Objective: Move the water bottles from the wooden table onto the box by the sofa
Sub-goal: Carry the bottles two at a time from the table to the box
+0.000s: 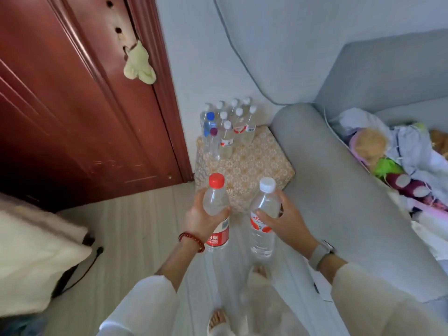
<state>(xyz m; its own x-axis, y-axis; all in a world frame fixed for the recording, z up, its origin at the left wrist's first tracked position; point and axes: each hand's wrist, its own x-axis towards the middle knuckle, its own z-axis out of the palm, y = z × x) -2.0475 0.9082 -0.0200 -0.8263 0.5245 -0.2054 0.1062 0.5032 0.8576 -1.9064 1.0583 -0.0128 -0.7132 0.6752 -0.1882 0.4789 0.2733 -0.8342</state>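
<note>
My left hand (201,218) grips a clear water bottle with a red cap (216,209), held upright. A second clear bottle with a white cap (264,214) is upright in my right hand (284,220). Both bottles hang over the floor just short of the near edge of the box (252,170), which is covered in gold floral cloth and stands between the door and the sofa arm. Several water bottles (228,124) stand bunched at the box's far end against the wall. The wooden table is out of view.
A grey sofa (339,190) runs along the right, with plush toys and clothes (392,161) on its seat. A dark red wooden door (80,105) fills the left. A cream cushion on a dark chair (36,258) sits at lower left. My feet stand on pale plank flooring.
</note>
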